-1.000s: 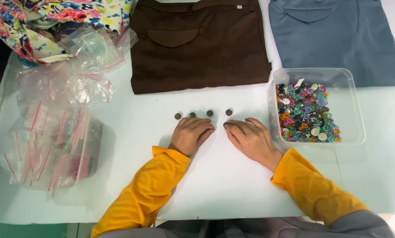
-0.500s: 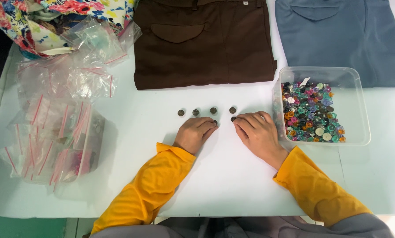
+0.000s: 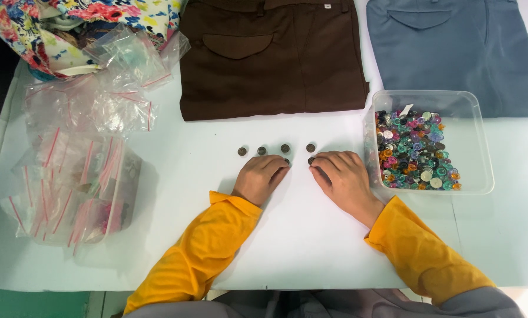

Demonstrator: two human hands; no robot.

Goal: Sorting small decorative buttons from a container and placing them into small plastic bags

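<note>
Head view: four small, round, dark metal buttons (image 3: 272, 149) in a row, just beyond flat, empty hands (image 3: 302, 176)

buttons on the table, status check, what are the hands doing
Both hands flat on table: left hand, right hand, fingertips at dark buttons in a row. Nothing gripped. Clear tub of coloured buttons beside right hand.

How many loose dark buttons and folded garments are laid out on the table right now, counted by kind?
Dark buttons in the row above the hands: 4, plus 2 more partly hidden at the fingertips
Folded garments: 2, one brown and one blue-grey
Clear tub of mixed buttons: 1
Total: 9
</note>
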